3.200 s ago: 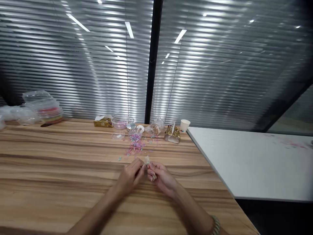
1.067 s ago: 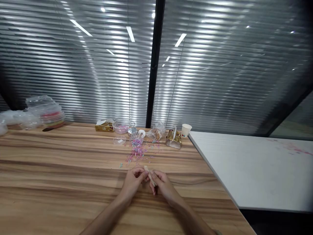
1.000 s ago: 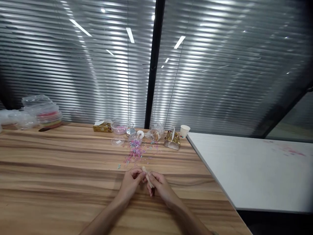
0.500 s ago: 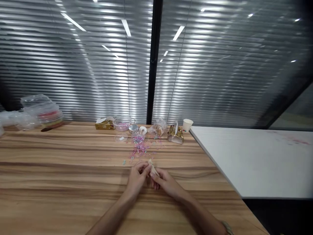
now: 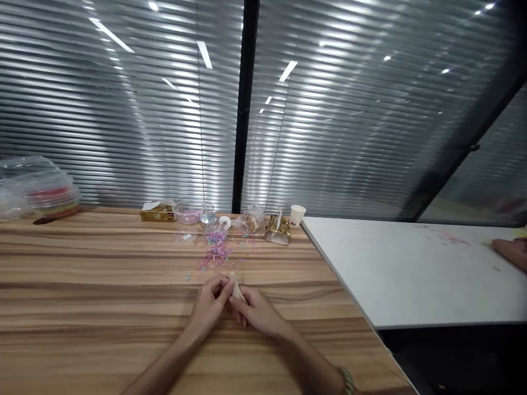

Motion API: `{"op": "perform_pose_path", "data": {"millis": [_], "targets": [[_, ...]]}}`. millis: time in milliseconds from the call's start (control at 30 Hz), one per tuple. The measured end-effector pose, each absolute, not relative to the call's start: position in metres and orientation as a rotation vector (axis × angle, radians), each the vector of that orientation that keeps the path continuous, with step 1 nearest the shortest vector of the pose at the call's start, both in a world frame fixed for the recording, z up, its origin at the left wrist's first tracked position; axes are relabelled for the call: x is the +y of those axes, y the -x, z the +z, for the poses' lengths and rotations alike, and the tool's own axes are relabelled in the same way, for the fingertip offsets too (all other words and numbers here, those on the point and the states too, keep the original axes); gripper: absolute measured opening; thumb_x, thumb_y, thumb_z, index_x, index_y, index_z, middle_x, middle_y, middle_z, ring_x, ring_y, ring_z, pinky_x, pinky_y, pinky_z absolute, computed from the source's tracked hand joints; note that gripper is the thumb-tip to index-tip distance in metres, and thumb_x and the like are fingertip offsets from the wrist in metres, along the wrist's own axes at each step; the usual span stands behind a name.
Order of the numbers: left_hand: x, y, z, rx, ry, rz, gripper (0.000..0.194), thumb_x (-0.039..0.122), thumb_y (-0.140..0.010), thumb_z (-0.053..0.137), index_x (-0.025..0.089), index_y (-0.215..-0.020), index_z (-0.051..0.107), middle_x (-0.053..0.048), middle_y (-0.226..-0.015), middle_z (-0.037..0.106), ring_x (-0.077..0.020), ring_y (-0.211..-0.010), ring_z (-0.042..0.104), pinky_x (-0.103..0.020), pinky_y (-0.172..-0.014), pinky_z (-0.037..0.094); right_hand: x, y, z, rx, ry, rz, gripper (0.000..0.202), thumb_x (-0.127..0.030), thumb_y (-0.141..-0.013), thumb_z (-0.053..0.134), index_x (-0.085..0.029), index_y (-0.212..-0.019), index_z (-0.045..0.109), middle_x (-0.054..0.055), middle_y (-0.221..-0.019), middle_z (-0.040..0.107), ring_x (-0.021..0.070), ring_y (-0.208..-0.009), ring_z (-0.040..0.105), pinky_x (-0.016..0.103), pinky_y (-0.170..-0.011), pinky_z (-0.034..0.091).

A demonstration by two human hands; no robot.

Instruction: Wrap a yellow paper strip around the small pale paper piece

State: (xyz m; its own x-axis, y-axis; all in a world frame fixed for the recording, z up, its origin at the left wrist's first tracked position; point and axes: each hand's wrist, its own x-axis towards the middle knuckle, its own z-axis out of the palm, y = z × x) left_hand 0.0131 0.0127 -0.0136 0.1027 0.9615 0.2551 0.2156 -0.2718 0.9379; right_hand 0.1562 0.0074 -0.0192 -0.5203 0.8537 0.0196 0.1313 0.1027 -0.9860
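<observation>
Between my two hands is a small, pale beige, soft-looking piece (image 5: 235, 285), pinched above the wooden table (image 5: 102, 312). My left hand (image 5: 209, 302) closes on its left side with thumb and index finger. On the other side my right hand (image 5: 257, 311) grips its lower end, thumb on top and fingers curled beneath. What exactly the piece is, I cannot make out. Just beyond the hands lies a loose heap of pink, purple and teal small bits (image 5: 217, 252), spilling from a clear tub (image 5: 214, 233) of the same bits.
Along the back stand a gold tissue box (image 5: 158, 213), a clear bowl (image 5: 189, 214), a crumpled plastic bag (image 5: 251, 218), a gold packet (image 5: 278, 230) and a paper cup (image 5: 297, 215). Stacked plastic containers (image 5: 53, 195) sit far left. Another person's hand (image 5: 510, 252) is over the white table (image 5: 420, 280).
The view has turned to the right, so everything sits further left. Another person's hand has come into view at the right. Both my hands keep their hold on the beige piece.
</observation>
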Motion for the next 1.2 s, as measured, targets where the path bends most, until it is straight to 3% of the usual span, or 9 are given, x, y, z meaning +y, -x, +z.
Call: {"op": "perform_pose_path", "data": {"millis": [167, 367, 667, 900, 1200], "targets": [[-0.001, -0.018, 0.000, 1.265, -1.760, 1.193, 0.028, 0.044, -0.074, 0.060, 0.016, -0.073, 0.061, 0.002, -0.057, 0.052, -0.0120, -0.053, 0.047, -0.021, -0.052, 0.036, 0.007, -0.153, -0.029, -1.856, 0.991, 1.320, 0.047, -0.055, -0.087, 0.039, -0.016, -0.062, 0.049, -0.002, -0.049, 0.046, 0.0076, -0.044, 0.042, 0.018, -0.044, 0.031], [-0.001, -0.019, 0.000, 1.223, -1.753, 1.154, 0.030, 0.045, -0.077, 0.056, 0.016, -0.074, 0.061, 0.001, -0.058, 0.052, -0.0128, -0.054, 0.047, -0.022, -0.053, 0.036, 0.006, -0.149, -0.029, -1.835, 1.018, 1.288, 0.043, -0.048, -0.086, 0.045, -0.016, -0.057, 0.048, -0.002, -0.048, 0.047, 0.0081, -0.043, 0.044, 0.018, -0.044, 0.033], [0.001, -0.019, -0.001, 1.125, -1.673, 1.160, 0.037, 0.049, -0.080, 0.051, 0.015, -0.067, 0.059, -0.002, -0.064, 0.055, -0.0151, -0.064, 0.051, -0.023, -0.059, 0.040, 0.005, -0.151, -0.023, -1.858, 1.036, 1.308, 0.048, -0.055, -0.085, 0.042, -0.016, -0.057, 0.049, -0.001, -0.049, 0.049, 0.0087, -0.044, 0.046, 0.019, -0.045, 0.035], [0.002, -0.020, -0.001, 1.116, -1.545, 1.188, 0.038, 0.052, -0.078, 0.051, 0.015, -0.067, 0.055, 0.001, -0.060, 0.051, -0.0130, -0.058, 0.050, -0.022, -0.056, 0.040, 0.004, -0.154, -0.020, -1.847, 0.969, 1.374, 0.046, -0.058, -0.082, 0.045, -0.016, -0.062, 0.049, -0.001, -0.052, 0.050, 0.0094, -0.046, 0.046, 0.020, -0.046, 0.035], [0.003, -0.021, -0.005, 1.184, -1.568, 1.172, 0.031, 0.044, -0.079, 0.052, 0.015, -0.068, 0.054, 0.003, -0.055, 0.047, -0.0107, -0.053, 0.045, -0.020, -0.051, 0.035, 0.003, -0.156, -0.016, -1.870, 0.968, 1.409, 0.051, -0.063, -0.081, 0.042, -0.015, -0.065, 0.049, 0.000, -0.056, 0.051, 0.0095, -0.050, 0.048, 0.020, -0.049, 0.038]]}}
